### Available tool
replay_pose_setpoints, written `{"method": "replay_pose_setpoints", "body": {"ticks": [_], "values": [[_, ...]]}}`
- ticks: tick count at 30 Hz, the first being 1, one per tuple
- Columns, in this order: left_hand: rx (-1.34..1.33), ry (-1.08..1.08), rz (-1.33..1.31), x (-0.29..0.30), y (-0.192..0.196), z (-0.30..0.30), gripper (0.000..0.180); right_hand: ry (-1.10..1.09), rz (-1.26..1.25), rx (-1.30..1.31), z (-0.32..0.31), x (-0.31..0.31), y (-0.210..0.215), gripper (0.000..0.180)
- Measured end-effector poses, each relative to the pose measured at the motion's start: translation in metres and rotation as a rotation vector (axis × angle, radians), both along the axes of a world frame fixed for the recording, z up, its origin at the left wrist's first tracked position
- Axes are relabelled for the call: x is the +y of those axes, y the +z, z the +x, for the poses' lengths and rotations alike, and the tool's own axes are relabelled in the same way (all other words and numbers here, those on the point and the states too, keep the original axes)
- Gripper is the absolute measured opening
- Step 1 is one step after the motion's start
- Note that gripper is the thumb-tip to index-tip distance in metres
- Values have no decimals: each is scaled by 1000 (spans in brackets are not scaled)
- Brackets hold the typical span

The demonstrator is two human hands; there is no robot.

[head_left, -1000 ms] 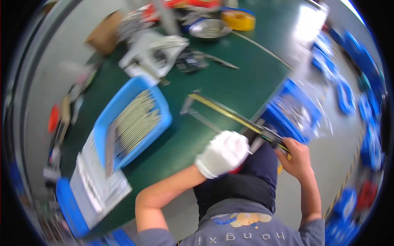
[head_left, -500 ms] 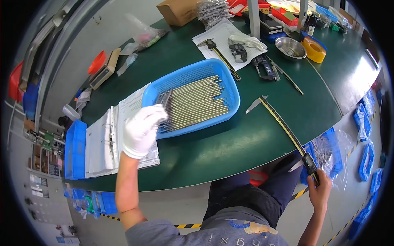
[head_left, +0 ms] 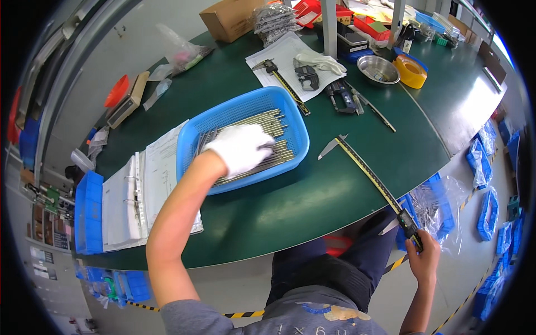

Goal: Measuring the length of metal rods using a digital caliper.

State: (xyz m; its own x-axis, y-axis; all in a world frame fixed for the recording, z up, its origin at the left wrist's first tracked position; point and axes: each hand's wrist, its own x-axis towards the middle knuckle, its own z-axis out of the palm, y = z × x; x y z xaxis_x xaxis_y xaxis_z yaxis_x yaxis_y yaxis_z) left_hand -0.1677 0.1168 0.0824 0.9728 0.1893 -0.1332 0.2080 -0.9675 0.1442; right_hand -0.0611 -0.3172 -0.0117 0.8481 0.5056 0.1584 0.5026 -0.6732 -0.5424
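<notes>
left hand (head_left: 241, 148), white glove on, is now over the middle of the rods (head_left: 282, 158) in the blue basket (head_left: 301, 134). half a second back it was at the basket's left end; a second back, down beside the caliper (head_left: 375, 183), blurred.

what that means: the left hand is in among the stock, well apart from the gauge. i see no rod between the caliper jaws, so no part sits in the gauge at this moment.

left hand state: fingers point right across the rods, slightly bent. can't tell if it's pinching a rod or just resting on the layer; palm and fingertips are hidden.

right hand (head_left: 424, 257), bare, grips the caliper at its display end, off the front edge of the green table (head_left: 251, 229). same hold as half a second ago. beam runs up and left over the table. jaws stand wide apart: one at the far end over the table, the other down near the display.

rods lie side by side, roughly lengthwise in the basket, partly covered by the glove. open binder (head_left: 124, 206) just left of the basket. second caliper (head_left: 285, 85) lies behind the basket, partly on a paper sheet (head_left: 267, 57); dark micrometer (head_left: 341, 96) to its right.
</notes>
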Motion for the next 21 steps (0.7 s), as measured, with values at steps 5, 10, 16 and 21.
{"method": "replay_pose_setpoints", "body": {"ticks": [5,10,16,21], "values": [[177,-74,30,4,-26,43,22,-6,22,31,-2,2,-1,27],[156,23,-175,19,-37,35,18,-3,20,25,-1,0,-2,26],[-72,228,-149,32,-26,4,19,20,3,-47,3,0,3,28],[-15,150,170,34,-26,-27,15,42,1,-2,5,3,2,29]]}}
